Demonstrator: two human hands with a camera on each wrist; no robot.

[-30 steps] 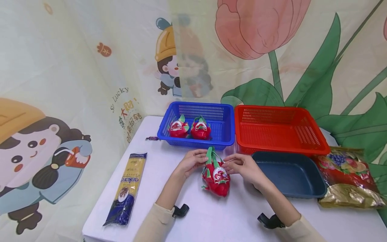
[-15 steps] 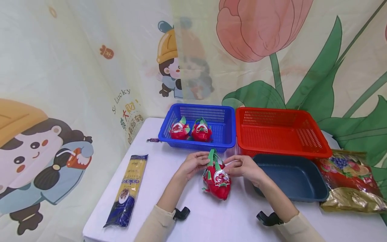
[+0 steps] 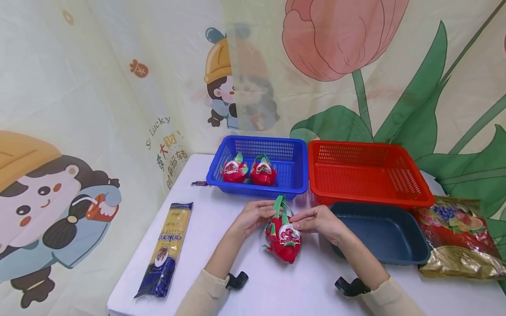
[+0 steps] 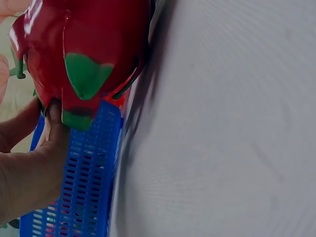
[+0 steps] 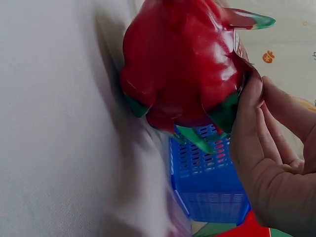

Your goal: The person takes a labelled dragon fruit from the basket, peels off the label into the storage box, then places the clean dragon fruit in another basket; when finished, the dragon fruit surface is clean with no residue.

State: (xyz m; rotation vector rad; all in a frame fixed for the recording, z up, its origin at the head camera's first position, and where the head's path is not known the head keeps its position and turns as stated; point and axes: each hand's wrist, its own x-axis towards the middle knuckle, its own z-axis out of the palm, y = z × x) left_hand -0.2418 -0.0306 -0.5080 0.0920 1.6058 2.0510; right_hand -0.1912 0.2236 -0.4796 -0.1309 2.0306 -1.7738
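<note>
A red dragon fruit point(image 3: 282, 245) with green-tipped scales and a round white label point(image 3: 289, 234) lies on the white table between both hands. My left hand point(image 3: 254, 216) holds it at the green scales on its left top; in the left wrist view thumb and finger meet at the fruit's point(image 4: 98, 29) leafy end. From the other side, my right hand point(image 3: 316, 221) pinches a scale by the label's edge. The right wrist view has thumb and fingertip point(image 5: 253, 89) pressed together on that scale of the fruit point(image 5: 177, 64).
Behind the hands stands a blue basket point(image 3: 292, 189) with two labelled dragon fruits point(image 3: 263, 172). Right of it are a red basket point(image 3: 371, 202) and a dark blue tray point(image 3: 381, 259). A gold-and-red bag point(image 3: 460, 237) lies far right, a pasta packet point(image 3: 166, 252) left, a small purple wrapper point(image 3: 200, 183) beyond.
My right thumb and fingers have closed in on the scale by the label. The fruit has turned slightly, its lower tip shifting a little. My left hand stays at the leafy end.
</note>
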